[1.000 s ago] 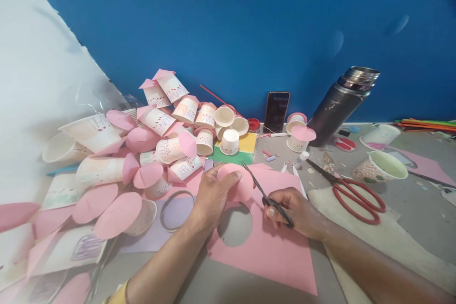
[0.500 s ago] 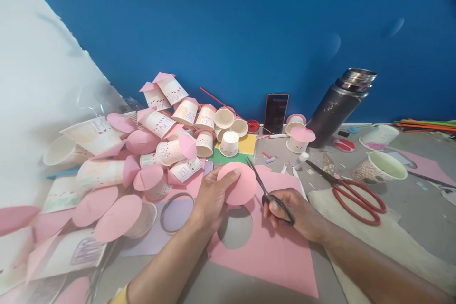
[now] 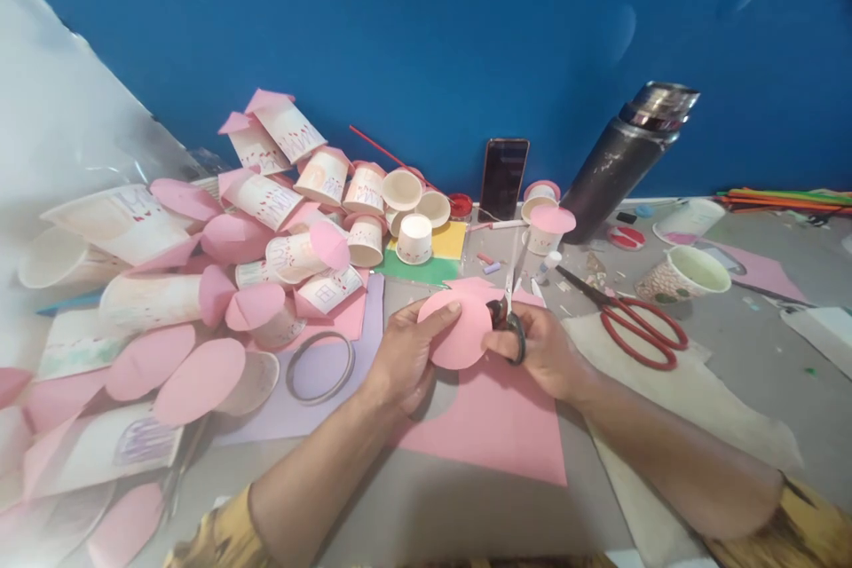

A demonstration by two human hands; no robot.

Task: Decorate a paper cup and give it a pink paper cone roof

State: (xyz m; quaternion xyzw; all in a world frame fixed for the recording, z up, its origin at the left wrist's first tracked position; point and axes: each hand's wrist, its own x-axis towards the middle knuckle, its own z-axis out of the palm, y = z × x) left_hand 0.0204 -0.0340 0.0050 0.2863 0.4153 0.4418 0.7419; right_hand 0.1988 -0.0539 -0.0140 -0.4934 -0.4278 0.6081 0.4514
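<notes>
We had a grey table (image 3: pixel 439 519) before us, a heap of pink-capped paper cups (image 3: pixel 156 303) toward its left edge, a pink sheet (image 3: pixel 506 426) with a round hole toward the near edge, and a black flask (image 3: pixel 616 164) leaning by the far edge. Above the sheet, our left hand (image 3: pixel 405 353) and right hand (image 3: pixel 542 355) were closed, the first pinching a pink disc (image 3: pixel 459 342) with its thumb on top, the second gripping small scissors (image 3: pixel 510 284), blades toward the far edge.
</notes>
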